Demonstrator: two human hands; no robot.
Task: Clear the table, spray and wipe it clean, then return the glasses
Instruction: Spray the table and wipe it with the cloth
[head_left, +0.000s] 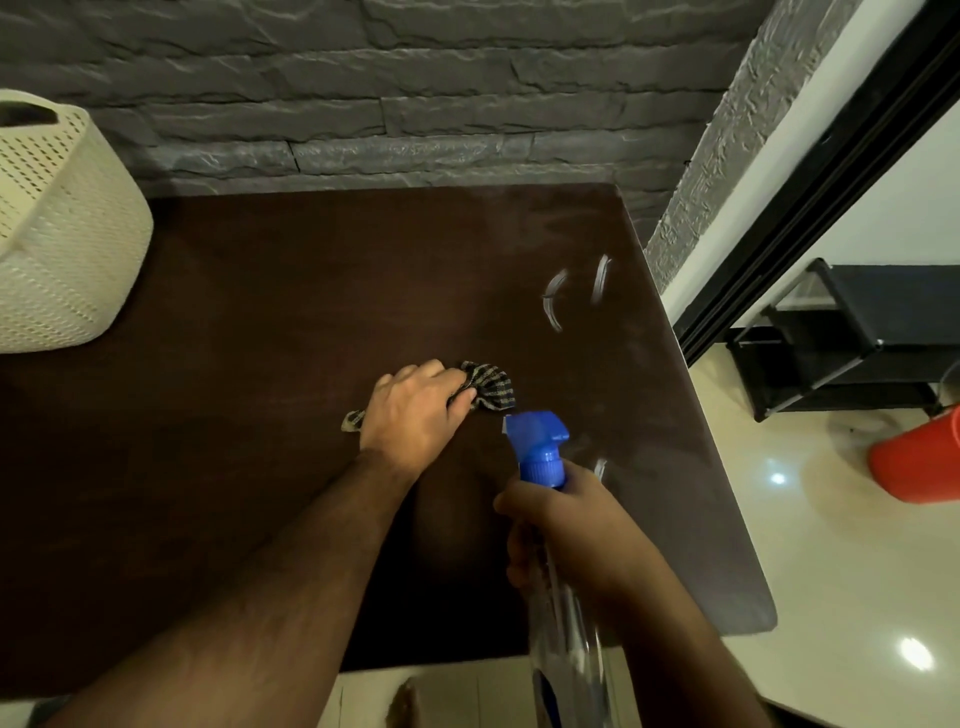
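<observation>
Two hands at work over one dark brown table, set against a grey stone-pattern wall. Left hand: fingers curled round a bunched striped cloth, pressing it to the tabletop near the middle. Right hand: wrapped round the neck of a clear spray bottle with blue trigger head, nozzle pointing toward the cloth, bottle held above the table's near edge. Pale smears on the surface toward the far right corner (wet or dried, cannot tell). One cream perforated basket on the table's far left. One red bucket and one black rack on the pale floor at right.
</observation>
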